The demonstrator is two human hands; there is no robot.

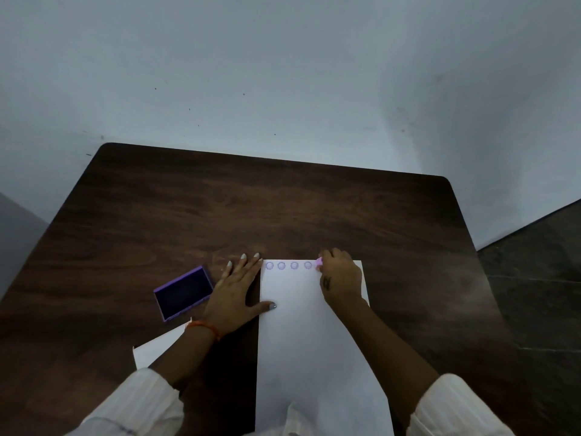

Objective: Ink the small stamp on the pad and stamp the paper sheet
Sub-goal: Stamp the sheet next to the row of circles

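A white paper sheet (309, 335) lies lengthwise on the dark wooden table (251, 199). Along its far edge runs a row of several round purple stamp marks (287, 265). My right hand (341, 276) is closed around a small pink stamp (319, 263), pressed down on the paper just right of the last mark. My left hand (239, 292) lies flat with fingers spread, mostly on the table, its thumb on the paper's left edge. The open purple ink pad (183, 292) sits on the table left of my left hand.
A second white sheet (157, 349) pokes out from under my left forearm near the table's front. A pale wall stands behind the table. Dark tiled floor (534, 278) shows to the right.
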